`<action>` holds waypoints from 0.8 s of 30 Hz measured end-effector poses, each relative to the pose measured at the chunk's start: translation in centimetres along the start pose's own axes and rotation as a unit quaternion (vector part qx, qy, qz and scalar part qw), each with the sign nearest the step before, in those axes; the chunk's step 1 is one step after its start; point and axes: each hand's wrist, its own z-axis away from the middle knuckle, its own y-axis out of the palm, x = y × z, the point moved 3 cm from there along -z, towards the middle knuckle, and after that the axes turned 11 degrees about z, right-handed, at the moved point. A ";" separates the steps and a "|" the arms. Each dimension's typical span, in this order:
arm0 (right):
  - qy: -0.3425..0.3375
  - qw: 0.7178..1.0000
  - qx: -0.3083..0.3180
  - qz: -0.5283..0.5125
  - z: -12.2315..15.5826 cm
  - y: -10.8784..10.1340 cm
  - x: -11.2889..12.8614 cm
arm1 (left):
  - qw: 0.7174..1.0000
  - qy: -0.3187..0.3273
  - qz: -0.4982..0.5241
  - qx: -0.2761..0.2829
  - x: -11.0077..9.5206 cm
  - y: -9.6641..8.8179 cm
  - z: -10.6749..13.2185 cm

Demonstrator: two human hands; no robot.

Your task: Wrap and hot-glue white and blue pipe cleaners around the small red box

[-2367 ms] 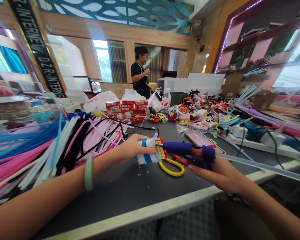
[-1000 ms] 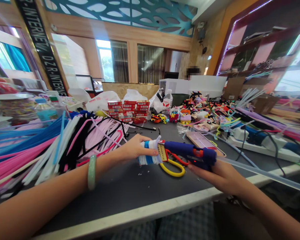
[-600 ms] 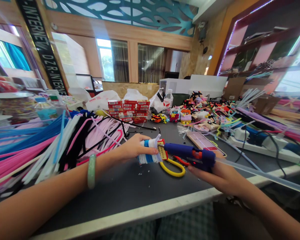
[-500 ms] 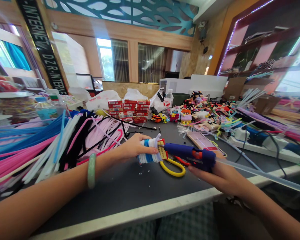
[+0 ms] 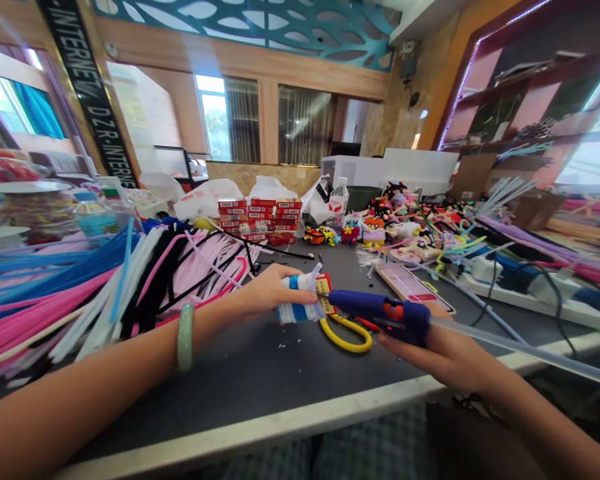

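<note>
My left hand grips a small box wound with white and blue pipe cleaners. Its right end stays bare, showing red and yellow print, and a pale lilac pipe cleaner end sticks up there. A dark blue hot glue gun is in my right hand, with a small red light lit on its side. The gun's nozzle meets the bare end of the box, beside the wrapping. A clear glue stick runs out of the gun's back. Yellow-handled scissors lie on the table just below the box.
Bundles of coloured pipe cleaners cover the left of the dark table. Stacked red boxes, a bottle and several small dolls stand behind. A phone and a power strip lie to the right.
The glue gun's nozzle has shifted slightly down and left against the box end. Both hands otherwise hold nearly the same places, and the whole view has moved a little.
</note>
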 end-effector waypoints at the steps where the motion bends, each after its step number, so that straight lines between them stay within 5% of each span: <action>1: 0.000 1.000 -0.002 0.001 0.0 -0.1 0.0 | 1.000 0.000 0.001 -0.001 0.0 0.0 0.0; 24: -0.009 0.999 0.029 -0.024 -0.3 -0.4 0.3 | 1.000 -0.001 -0.011 -0.015 0.3 -0.7 -0.3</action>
